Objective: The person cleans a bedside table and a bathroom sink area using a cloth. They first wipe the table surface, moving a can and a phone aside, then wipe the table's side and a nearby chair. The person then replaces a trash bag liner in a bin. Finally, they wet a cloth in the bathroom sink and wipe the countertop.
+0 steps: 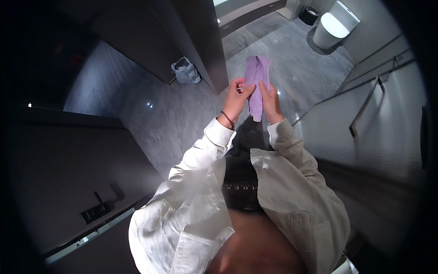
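A folded purple cloth (257,70) hangs lengthwise between my two hands, above the grey floor. Along its left edge my left hand (239,96) pinches it between thumb and fingers; a dark braided bracelet circles that wrist. My right hand (270,99) grips the right edge, its thumb lying on the front of the cloth. The cloth's narrow lower end, with a small pale patch, hangs below my thumbs. Fingers behind the cloth are partly hidden.
A plastic bag (186,71) rests on the floor beside a dark panel (205,37). A toilet (332,30) and black bin (308,15) stand at the upper right. A glass door with a metal handle (366,106) is on the right, a dark door (85,164) on the left.
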A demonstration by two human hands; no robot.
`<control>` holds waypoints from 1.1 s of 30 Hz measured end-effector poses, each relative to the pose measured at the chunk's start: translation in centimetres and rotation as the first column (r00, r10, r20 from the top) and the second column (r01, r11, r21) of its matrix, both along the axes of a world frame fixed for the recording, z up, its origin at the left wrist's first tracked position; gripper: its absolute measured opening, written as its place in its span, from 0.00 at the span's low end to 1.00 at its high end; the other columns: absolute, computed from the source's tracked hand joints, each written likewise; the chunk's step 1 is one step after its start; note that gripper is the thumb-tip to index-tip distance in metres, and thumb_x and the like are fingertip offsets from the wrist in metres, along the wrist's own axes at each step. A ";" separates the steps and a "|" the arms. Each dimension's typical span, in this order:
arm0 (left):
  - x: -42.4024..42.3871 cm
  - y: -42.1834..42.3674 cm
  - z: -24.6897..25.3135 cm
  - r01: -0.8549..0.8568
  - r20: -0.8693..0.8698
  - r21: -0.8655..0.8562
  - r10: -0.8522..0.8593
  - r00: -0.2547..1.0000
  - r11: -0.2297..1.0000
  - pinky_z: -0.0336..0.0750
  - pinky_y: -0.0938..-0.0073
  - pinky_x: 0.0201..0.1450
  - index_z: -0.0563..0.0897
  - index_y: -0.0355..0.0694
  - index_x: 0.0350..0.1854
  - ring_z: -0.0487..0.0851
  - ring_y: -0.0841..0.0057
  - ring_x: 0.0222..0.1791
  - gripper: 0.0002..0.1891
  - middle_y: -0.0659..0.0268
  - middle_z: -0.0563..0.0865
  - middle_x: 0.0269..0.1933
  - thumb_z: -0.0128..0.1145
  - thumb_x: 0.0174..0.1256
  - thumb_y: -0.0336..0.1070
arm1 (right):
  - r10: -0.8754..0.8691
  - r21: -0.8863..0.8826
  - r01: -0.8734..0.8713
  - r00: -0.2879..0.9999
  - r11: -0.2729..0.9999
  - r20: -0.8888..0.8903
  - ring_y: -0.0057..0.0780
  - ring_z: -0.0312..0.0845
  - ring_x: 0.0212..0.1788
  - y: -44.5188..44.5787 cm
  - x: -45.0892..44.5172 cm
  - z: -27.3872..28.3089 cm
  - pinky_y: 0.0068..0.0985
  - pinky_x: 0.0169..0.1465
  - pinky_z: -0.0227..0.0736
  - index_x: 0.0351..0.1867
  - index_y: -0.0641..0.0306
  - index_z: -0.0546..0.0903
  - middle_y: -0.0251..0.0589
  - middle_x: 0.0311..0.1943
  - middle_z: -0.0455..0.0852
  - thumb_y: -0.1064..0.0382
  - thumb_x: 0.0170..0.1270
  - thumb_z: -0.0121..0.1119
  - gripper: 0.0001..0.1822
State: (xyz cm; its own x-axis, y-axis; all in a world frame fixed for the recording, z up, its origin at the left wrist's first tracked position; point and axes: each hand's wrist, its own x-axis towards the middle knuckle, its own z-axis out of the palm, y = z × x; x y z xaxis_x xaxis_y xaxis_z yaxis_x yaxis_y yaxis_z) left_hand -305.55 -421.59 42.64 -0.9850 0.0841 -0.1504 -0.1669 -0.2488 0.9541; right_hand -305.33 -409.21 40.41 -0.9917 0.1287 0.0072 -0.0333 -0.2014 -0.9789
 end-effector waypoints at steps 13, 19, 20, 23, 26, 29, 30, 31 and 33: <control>-26.6 10.0 0.2 0.227 -0.017 0.010 -0.227 0.974 0.974 0.71 0.80 0.44 0.76 0.37 0.53 0.76 0.84 0.41 0.16 0.72 0.82 0.43 0.55 0.69 0.41 | 0.055 -0.084 -0.062 0.995 0.995 -0.081 0.10 0.61 0.28 13.2 -24.6 1.7 0.14 0.31 0.60 0.33 0.62 0.78 0.21 0.26 0.73 0.55 0.74 0.45 0.16; -36.7 10.6 -1.6 0.062 -0.009 0.370 -0.063 0.998 0.927 0.76 0.77 0.45 0.77 0.42 0.49 0.82 0.80 0.40 0.12 0.70 0.84 0.43 0.48 0.73 0.43 | -0.212 -0.127 0.206 0.977 0.970 -0.030 0.11 0.67 0.34 19.8 -31.5 2.2 0.14 0.40 0.64 0.39 0.67 0.80 0.25 0.32 0.78 0.55 0.74 0.45 0.17; -38.7 10.7 -1.8 0.031 -0.002 0.347 -0.032 0.999 0.937 0.75 0.76 0.46 0.76 0.42 0.48 0.81 0.80 0.41 0.12 0.70 0.84 0.43 0.47 0.74 0.43 | -0.227 -0.105 0.226 0.974 0.968 0.004 0.11 0.67 0.35 20.7 -32.9 2.1 0.14 0.40 0.65 0.40 0.67 0.80 0.25 0.32 0.78 0.55 0.74 0.45 0.17; -45.1 12.0 -1.7 0.017 -0.010 0.421 -0.015 1.000 0.907 0.74 0.74 0.50 0.76 0.39 0.48 0.80 0.78 0.45 0.12 0.67 0.83 0.45 0.42 0.75 0.40 | -0.232 -0.056 0.230 0.972 0.972 -0.042 0.12 0.67 0.35 22.9 -37.8 1.4 0.15 0.41 0.64 0.42 0.68 0.80 0.25 0.33 0.79 0.55 0.74 0.45 0.17; -52.2 14.2 -0.6 0.019 -0.150 0.433 0.051 0.987 0.901 0.73 0.80 0.42 0.77 0.42 0.43 0.79 0.83 0.36 0.09 0.73 0.82 0.37 0.44 0.74 0.39 | -0.255 0.006 0.255 0.966 0.967 -0.035 0.12 0.66 0.35 25.6 -43.9 1.3 0.15 0.42 0.64 0.42 0.67 0.80 0.25 0.32 0.78 0.55 0.75 0.45 0.18; -58.1 15.6 0.6 0.025 -0.130 0.437 0.036 0.991 0.899 0.73 0.79 0.45 0.77 0.41 0.44 0.80 0.81 0.39 0.09 0.70 0.83 0.41 0.45 0.73 0.37 | -0.238 0.041 0.237 0.971 0.971 0.032 0.13 0.67 0.35 27.9 -48.0 1.6 0.15 0.42 0.64 0.41 0.67 0.80 0.26 0.32 0.78 0.55 0.75 0.44 0.18; -60.3 16.0 0.9 0.003 -0.142 0.398 0.058 0.988 0.917 0.74 0.79 0.45 0.77 0.41 0.44 0.81 0.80 0.39 0.09 0.68 0.83 0.43 0.44 0.73 0.37 | -0.234 0.044 0.233 0.972 0.972 0.025 0.13 0.67 0.36 28.5 -50.1 1.6 0.16 0.43 0.64 0.42 0.67 0.80 0.26 0.33 0.78 0.55 0.75 0.44 0.18; -62.5 16.4 1.1 0.047 -0.154 0.389 0.014 0.988 0.920 0.74 0.77 0.47 0.76 0.40 0.45 0.81 0.79 0.41 0.10 0.67 0.83 0.44 0.43 0.74 0.37 | -0.227 0.047 0.226 0.974 0.973 0.016 0.14 0.68 0.36 28.8 -52.4 1.7 0.16 0.43 0.65 0.43 0.67 0.80 0.26 0.34 0.79 0.55 0.75 0.44 0.17; -66.1 16.8 1.5 0.122 -0.192 0.374 -0.052 0.980 0.919 0.74 0.74 0.51 0.76 0.38 0.48 0.81 0.76 0.46 0.12 0.65 0.83 0.47 0.41 0.75 0.38 | -0.225 -0.122 0.227 0.974 0.966 0.030 0.15 0.71 0.40 29.2 -55.9 1.9 0.18 0.46 0.66 0.46 0.67 0.78 0.29 0.38 0.80 0.56 0.75 0.44 0.17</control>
State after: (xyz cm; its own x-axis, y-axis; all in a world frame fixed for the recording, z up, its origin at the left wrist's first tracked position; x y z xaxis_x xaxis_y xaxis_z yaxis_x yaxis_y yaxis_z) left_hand -371.68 -404.79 44.17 -0.9787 0.1872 0.0845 -0.0438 -0.5920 0.8047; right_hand -361.24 -379.99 42.30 -0.9365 0.3485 -0.0388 -0.0762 -0.3102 -0.9476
